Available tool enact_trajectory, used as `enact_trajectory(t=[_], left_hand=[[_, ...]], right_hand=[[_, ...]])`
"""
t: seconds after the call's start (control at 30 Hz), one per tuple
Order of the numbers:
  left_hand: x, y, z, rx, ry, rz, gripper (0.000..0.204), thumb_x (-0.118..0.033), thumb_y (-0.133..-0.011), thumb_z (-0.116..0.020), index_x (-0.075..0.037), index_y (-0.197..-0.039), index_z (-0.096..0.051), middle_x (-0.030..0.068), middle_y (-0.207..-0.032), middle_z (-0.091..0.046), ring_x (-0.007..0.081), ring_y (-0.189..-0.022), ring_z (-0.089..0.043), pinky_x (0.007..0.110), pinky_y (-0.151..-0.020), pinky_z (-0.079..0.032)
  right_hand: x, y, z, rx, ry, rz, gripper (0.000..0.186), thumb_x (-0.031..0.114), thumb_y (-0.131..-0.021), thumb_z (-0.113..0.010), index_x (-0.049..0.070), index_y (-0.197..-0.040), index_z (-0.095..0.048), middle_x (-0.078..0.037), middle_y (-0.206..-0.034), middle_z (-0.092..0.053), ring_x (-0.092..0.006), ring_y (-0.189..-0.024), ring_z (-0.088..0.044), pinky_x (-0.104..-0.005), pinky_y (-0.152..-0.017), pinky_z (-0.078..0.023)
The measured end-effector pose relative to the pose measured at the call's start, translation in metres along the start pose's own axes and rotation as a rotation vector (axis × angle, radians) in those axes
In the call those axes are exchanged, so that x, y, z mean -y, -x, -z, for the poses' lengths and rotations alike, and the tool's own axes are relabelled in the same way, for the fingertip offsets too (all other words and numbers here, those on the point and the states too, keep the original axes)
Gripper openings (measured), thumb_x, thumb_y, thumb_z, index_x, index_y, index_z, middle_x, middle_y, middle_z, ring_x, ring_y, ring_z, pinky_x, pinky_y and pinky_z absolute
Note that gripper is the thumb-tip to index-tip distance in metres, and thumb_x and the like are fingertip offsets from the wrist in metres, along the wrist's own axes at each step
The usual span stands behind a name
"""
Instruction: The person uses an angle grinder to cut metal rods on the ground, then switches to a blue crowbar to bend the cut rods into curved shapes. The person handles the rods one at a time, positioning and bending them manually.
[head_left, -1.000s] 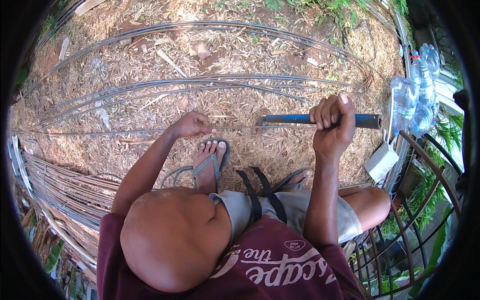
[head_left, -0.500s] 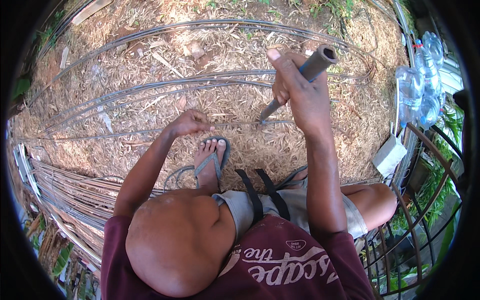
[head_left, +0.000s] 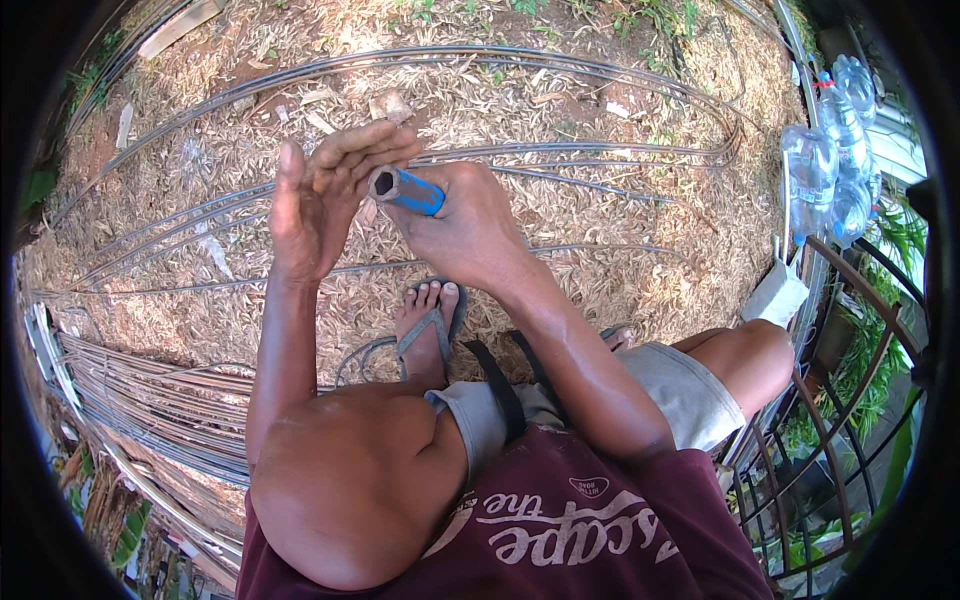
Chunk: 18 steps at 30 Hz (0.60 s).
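My right hand (head_left: 470,228) is closed around a grey metal pipe (head_left: 416,194) with a blue band, its hollow end pointing up at the camera. The pipe's lower part is hidden behind that hand. Close beside its upper end is my left hand (head_left: 312,215), open and empty, thumb apart and fingers stretched toward the pipe. Whether those fingertips touch the pipe I cannot tell. A thin metal rod (head_left: 600,248) runs along the straw-covered ground below both hands, in front of my sandalled foot (head_left: 428,325).
Long bent rods (head_left: 480,55) curve over the ground farther out. A bundle of rods (head_left: 160,400) lies at the left. Clear plastic bottles (head_left: 810,180), a pale block (head_left: 775,295) and a curved metal grille (head_left: 815,430) stand along the right side.
My right hand has moved left with the pipe, away from its spot on the rod. My left hand has risen from the rod and opened beside the pipe.
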<state>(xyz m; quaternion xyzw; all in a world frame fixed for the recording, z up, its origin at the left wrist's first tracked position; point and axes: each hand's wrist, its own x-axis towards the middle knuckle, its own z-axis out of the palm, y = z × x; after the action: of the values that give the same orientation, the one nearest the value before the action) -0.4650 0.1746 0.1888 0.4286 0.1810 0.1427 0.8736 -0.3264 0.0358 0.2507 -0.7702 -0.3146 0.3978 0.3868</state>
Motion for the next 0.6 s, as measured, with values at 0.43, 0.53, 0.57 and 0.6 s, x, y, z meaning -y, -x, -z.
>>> enact_trajectory(t=[0.43,0.53,0.57,0.6], left_hand=[[-0.049,-0.013,-0.053,0.4,-0.176,0.046,0.045,-0.031,-0.105,-0.065,-0.001,-0.072,-0.071,0.004,-0.054,-0.058,0.0152,-0.055,-0.057,0.048,-0.111,-0.045],[-0.048,-0.01,-0.035,0.422,-0.154,0.094,0.045,-0.035,-0.102,-0.069,-0.003,-0.07,-0.07,0.0026,-0.053,-0.057,0.0153,-0.054,-0.056,0.05,-0.112,-0.044],[-0.048,-0.008,-0.029,0.429,-0.154,0.108,0.045,-0.036,-0.101,-0.071,-0.004,-0.069,-0.07,0.0023,-0.052,-0.057,0.0155,-0.055,-0.056,0.05,-0.112,-0.044],[-0.049,-0.005,-0.023,0.433,-0.158,0.117,0.045,-0.037,-0.099,-0.072,-0.005,-0.069,-0.07,0.002,-0.051,-0.057,0.0157,-0.055,-0.057,0.049,-0.113,-0.044]], right_hand=[[-0.02,0.018,-0.035,-0.21,0.133,0.223,0.047,0.036,-0.075,-0.086,0.006,-0.109,-0.072,-0.015,-0.068,-0.069,-0.0389,-0.068,-0.073,-0.0491,-0.062,-0.056],[-0.013,0.019,-0.042,-0.12,0.211,0.092,0.045,0.041,-0.08,-0.082,0.007,-0.109,-0.075,-0.015,-0.088,-0.076,-0.0375,-0.076,-0.075,-0.0495,-0.069,-0.06],[-0.01,0.019,-0.045,-0.105,0.23,0.089,0.043,0.041,-0.08,-0.082,0.008,-0.107,-0.075,-0.014,-0.082,-0.074,-0.037,-0.073,-0.074,-0.0492,-0.066,-0.059],[-0.008,0.019,-0.048,-0.088,0.247,0.088,0.041,0.04,-0.079,-0.081,0.009,-0.104,-0.075,-0.013,-0.077,-0.072,-0.0364,-0.071,-0.074,-0.0488,-0.063,-0.058]])
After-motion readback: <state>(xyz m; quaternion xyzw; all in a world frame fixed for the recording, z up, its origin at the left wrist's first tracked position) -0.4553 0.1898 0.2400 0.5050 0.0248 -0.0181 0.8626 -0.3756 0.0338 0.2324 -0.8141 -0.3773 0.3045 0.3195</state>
